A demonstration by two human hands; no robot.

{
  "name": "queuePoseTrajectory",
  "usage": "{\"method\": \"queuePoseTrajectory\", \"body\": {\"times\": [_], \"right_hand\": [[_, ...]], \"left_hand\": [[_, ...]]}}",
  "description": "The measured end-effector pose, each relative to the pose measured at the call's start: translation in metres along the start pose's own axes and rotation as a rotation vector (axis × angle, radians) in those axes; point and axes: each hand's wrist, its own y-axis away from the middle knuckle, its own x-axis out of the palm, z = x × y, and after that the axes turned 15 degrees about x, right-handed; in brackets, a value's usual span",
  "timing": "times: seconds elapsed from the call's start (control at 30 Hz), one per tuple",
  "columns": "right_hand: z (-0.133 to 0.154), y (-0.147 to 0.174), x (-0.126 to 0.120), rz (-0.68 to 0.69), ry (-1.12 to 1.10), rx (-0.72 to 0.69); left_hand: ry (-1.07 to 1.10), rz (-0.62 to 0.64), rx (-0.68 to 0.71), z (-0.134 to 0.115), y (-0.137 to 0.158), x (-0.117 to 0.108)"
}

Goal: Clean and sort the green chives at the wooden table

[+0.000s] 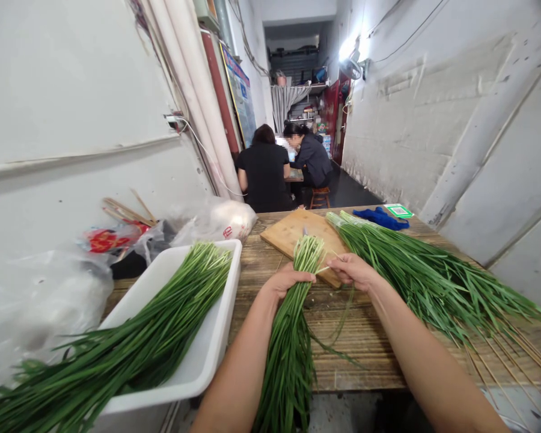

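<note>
My left hand (291, 279) is closed round a bunch of garlic chives (293, 337), whose pale stem ends point away from me and whose green leaves hang toward me over the table edge. Just right of the stem ends, my right hand (349, 269) pinches a single thin chive strand (323, 270) at the side of the bunch. A wooden cutting board (284, 231) lies beneath and beyond the stem ends. Another large pile of garlic chives (424, 270) lies on the right. More chives (162, 328) rest in a white plastic tub (237, 264) on the left.
The wooden table (342, 367) bears thin sticks (518, 355) at right, a blue cloth (381, 218) and a QR-code card (399, 210) at the far edge. Plastic bags (40, 307) crowd the left. Two people (264, 165) sit farther back in the room.
</note>
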Motion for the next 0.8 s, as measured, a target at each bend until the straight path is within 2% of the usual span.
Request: {"method": "queuePoseTrajectory", "body": {"times": [0.13,0.23,0.47,0.63,0.73,0.8], "right_hand": [[0.002,0.007,-0.011,0.054,0.218,0.058],[0.001,0.008,-0.012,0.061,0.283,0.085],[0.000,0.001,-0.003,-0.011,0.041,0.009],[0.004,-0.003,-0.014,-0.028,-0.199,-0.015],[0.005,-0.005,-0.021,-0.138,-0.303,-0.043],[0.004,-0.006,-0.020,-0.243,-0.290,-0.047]], "left_hand": [[-0.019,0.001,-0.019,0.001,0.000,-0.001],[-0.030,0.008,-0.030,0.001,0.000,-0.002],[-0.011,0.002,-0.013,-0.003,0.002,0.002],[0.024,0.035,0.004,-0.005,0.003,0.002],[0.025,0.037,0.026,-0.004,0.002,0.001],[0.022,0.039,0.029,-0.003,0.001,0.000]]}}
